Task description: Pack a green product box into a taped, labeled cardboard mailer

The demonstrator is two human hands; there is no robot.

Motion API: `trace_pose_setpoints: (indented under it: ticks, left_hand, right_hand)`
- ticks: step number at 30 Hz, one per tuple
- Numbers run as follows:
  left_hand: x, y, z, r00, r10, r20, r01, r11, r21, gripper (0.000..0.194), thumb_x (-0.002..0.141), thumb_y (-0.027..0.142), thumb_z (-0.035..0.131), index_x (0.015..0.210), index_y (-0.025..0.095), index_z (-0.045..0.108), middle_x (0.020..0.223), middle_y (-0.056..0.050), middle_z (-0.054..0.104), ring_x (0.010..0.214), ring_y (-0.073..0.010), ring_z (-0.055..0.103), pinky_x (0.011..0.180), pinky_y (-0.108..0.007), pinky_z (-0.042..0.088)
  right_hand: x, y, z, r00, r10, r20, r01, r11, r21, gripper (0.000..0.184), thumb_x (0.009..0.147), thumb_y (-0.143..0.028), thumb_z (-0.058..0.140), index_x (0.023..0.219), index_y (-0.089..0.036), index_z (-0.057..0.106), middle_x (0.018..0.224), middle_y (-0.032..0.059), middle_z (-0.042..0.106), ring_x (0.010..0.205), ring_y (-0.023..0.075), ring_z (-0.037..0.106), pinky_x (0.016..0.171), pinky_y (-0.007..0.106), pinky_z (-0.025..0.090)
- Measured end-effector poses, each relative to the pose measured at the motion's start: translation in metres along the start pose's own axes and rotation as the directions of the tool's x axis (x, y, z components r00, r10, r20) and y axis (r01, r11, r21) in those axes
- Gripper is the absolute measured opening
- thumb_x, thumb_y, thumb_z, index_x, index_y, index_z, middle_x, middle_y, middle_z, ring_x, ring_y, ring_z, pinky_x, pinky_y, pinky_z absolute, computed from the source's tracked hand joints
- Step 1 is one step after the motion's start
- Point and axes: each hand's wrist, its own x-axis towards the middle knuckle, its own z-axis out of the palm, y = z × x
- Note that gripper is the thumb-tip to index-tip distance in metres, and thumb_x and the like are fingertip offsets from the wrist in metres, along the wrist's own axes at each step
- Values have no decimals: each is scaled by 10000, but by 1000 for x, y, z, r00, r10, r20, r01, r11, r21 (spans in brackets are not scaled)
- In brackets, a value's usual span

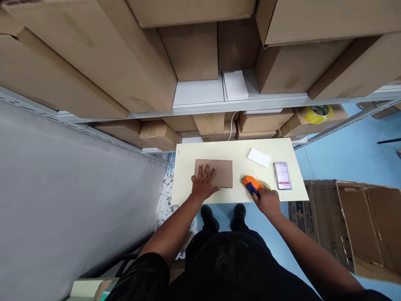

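Note:
A small flat brown cardboard box lies on the pale yellow table. My left hand rests flat on its left part, fingers stretched out and spread. To the right, my right hand is closed round the handle of an orange and blue tape dispenser, which sits on the table just right of the box and apart from it.
A white card and a blurred label sheet lie on the table's right side. Shelves packed with cardboard boxes rise behind. A yellow tape roll sits on a shelf box. An open carton stands on the blue floor at right.

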Motion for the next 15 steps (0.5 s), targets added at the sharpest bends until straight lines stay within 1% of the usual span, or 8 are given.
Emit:
trace_pose_setpoints:
  ticks: [2,5,7,9,11,13,14,15]
  left_hand:
    - [0,4,-3,1000,-18,23,18,1000,5,1037,837,794,584,1674,378,135,1773,-45,-20,1599,-429,-101,1100,-636,338]
    - [0,14,-8,998,-55,43,55,998,13,1048,833,792,586,1675,374,123,1772,-62,-2,1598,-441,-92,1091,-640,356]
    - [-1,20,-9,996,-78,34,78,997,1,1063,828,791,593,1680,353,131,1771,-82,22,1604,-434,-55,1090,-633,376]
    - [-5,24,-9,996,-87,-13,86,995,-56,1063,826,769,622,1678,307,185,1765,-106,76,1612,-408,18,1126,-605,375]
    - [-12,21,-7,987,-109,-119,89,983,-158,978,852,698,652,1647,254,296,1748,-128,174,1611,-366,114,1193,-555,338]
    - [-23,12,-1,951,-189,-246,107,945,-310,796,917,585,632,1583,209,413,1701,-149,305,1588,-321,230,1237,-492,309]
    - [-29,6,3,923,-260,-283,127,902,-413,702,951,528,595,1551,191,454,1661,-159,378,1561,-300,303,1237,-467,322]
    - [-35,0,8,901,-337,-272,148,830,-537,630,976,475,555,1524,175,481,1608,-165,454,1514,-281,393,1220,-447,355]
  right_hand:
    - [15,1,8,999,3,-51,2,996,86,282,932,-408,589,1026,-161,689,1014,230,707,1139,419,633,980,508,394]
    - [32,1,20,996,-2,-87,25,962,272,187,917,-346,627,1031,-212,691,971,197,706,1236,410,586,1032,531,375]
    - [35,2,23,996,-6,-84,29,961,275,207,916,-332,639,1094,-239,689,990,185,716,1266,402,563,1064,550,360]
    - [29,6,22,994,-27,-105,48,977,208,299,919,-339,636,1202,-248,671,1099,185,719,1293,401,539,1099,572,341]
    - [19,12,19,985,-99,-142,126,973,192,409,917,-342,621,1312,-237,637,1259,188,685,1338,400,508,1136,577,329]
    - [8,16,16,968,-206,-142,238,934,266,497,901,-339,611,1385,-225,606,1386,173,633,1391,384,475,1175,554,328]
    - [5,16,16,961,-251,-120,277,901,334,527,887,-335,612,1402,-226,599,1420,159,618,1405,370,471,1188,536,336]
    - [4,15,16,956,-281,-85,291,863,412,551,871,-327,614,1414,-231,595,1437,142,614,1405,352,483,1192,517,352]
